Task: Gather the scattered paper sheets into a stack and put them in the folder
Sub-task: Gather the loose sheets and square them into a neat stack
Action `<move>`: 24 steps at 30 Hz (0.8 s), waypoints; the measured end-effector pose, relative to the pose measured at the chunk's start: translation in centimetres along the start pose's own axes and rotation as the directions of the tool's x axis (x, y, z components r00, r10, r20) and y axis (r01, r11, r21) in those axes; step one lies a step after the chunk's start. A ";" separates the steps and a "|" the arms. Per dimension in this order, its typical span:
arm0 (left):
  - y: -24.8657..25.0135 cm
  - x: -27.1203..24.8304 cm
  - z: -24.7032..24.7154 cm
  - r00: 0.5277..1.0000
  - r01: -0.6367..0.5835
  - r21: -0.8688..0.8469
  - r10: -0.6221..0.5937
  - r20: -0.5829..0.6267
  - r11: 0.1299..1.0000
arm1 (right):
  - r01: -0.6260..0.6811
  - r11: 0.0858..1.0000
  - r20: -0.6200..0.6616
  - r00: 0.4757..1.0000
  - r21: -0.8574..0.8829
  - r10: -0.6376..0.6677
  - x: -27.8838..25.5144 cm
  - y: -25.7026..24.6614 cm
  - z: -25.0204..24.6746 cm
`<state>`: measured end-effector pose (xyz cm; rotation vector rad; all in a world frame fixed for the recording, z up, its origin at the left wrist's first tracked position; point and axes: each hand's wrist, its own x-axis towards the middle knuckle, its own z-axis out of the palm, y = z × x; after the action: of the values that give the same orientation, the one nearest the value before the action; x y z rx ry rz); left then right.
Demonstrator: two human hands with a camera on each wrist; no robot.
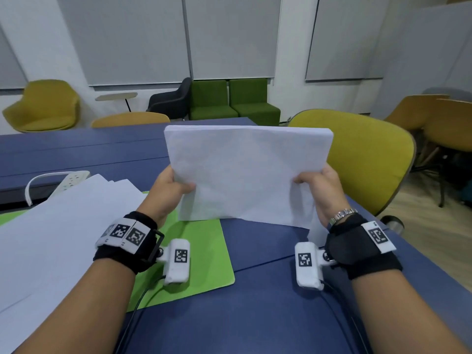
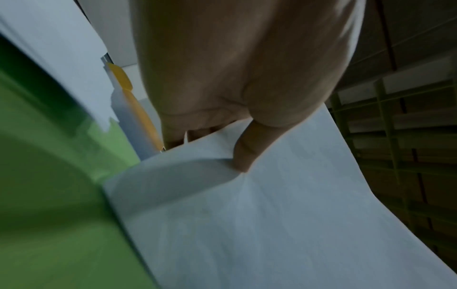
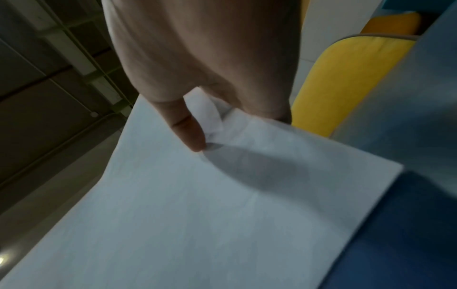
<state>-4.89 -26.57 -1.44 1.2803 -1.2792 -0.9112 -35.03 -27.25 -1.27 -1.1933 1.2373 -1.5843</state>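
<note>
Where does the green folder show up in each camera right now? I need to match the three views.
Head: the green folder lies flat on the blue table, under the left hand and partly under loose sheets.
Left wrist: folder fills the left side.
Right wrist: not in view.
Shared landmark: the paper stack, held by both hands.

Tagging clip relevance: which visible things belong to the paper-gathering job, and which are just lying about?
Job:
- paper stack, held upright by left hand and right hand
- loose sheets still spread at left
- green folder lying flat

Lying about:
- white power strip
- yellow chair
- blue table
</note>
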 end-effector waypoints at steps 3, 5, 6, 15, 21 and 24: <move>0.2 0.0 0.3 0.995 -0.080 0.033 0.082 -0.066 0.996 | 0.019 1.000 0.009 1.000 -0.005 -0.019 -0.2 -0.1 0.2; 1.0 0.4 0.5 0.969 -0.165 0.074 0.176 -0.173 0.984 | 0.112 0.994 -0.031 0.993 -0.003 -0.112 -0.5 -1.0 0.6; 1.5 0.6 0.7 0.952 -0.197 0.110 0.217 -0.214 0.974 | 0.155 0.988 -0.050 0.986 -0.019 -0.156 -0.7 -1.4 0.8; 1.2 -0.6 2.5 0.969 -0.122 0.284 0.176 -0.173 0.951 | 0.147 0.984 -0.079 0.985 -0.103 -0.155 -1.1 -0.2 1.9; 0.5 -0.2 1.9 0.987 -0.057 0.268 0.094 -0.127 0.962 | 0.061 0.992 -0.037 0.997 -0.107 -0.066 -1.0 0.2 1.8; 0.6 0.1 1.6 0.973 -0.108 0.248 0.154 -0.174 0.963 | 0.084 0.994 -0.065 0.994 -0.070 -0.088 -1.0 -0.1 1.8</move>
<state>-6.58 -26.86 -1.09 1.4124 -1.3302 -0.5379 -33.04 -26.76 -1.26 -1.2597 1.3075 -1.6694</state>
